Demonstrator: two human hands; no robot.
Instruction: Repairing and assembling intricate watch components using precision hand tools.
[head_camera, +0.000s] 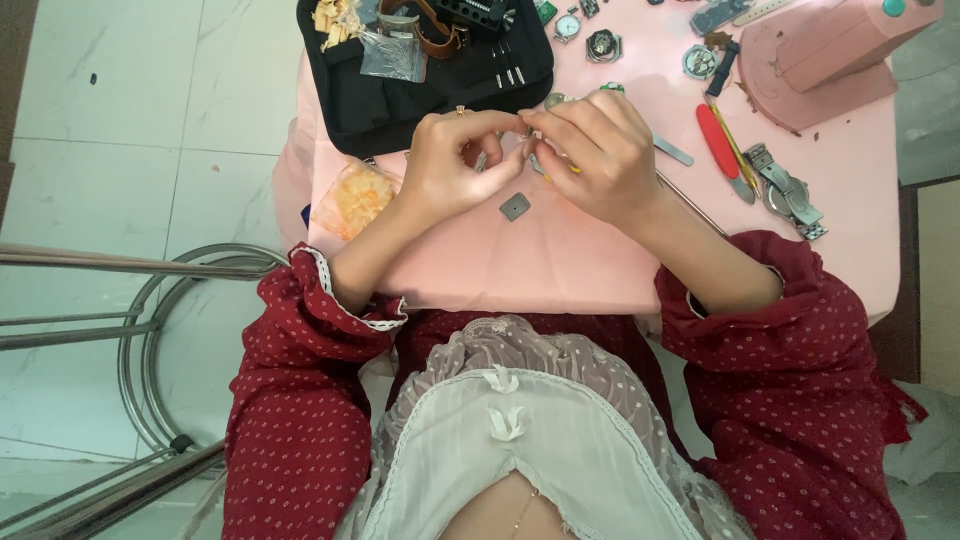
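While working close over the near part of the pink table (560, 265), curling the left hand (450, 165) nearly shut, thumb and fingers pinching a small metal piece (481, 160), mostly hidden, probably for steadiness. Bringing the right hand (600, 150) in fingertip to fingertip against the left, fingers bent and closed tight; impossible telling whether gripping that same piece or the thin yellow-tipped sliver (572, 168) peeking out beneath. Hovering both hands just above the tabletop, likely guarding against dropping anything tiny. Leaving a small grey square part (515, 207) lying loose just below the hands, within easy reach. Crowding the far side: a black tool case (420, 80) touching the back of the working spot, a red-handled tool (722, 150) and a metal-strap watch (790, 195) off to the right, an orange plastic bag (355, 198) sitting at the left edge. Leaving open room only along the near edge, beside the lap.
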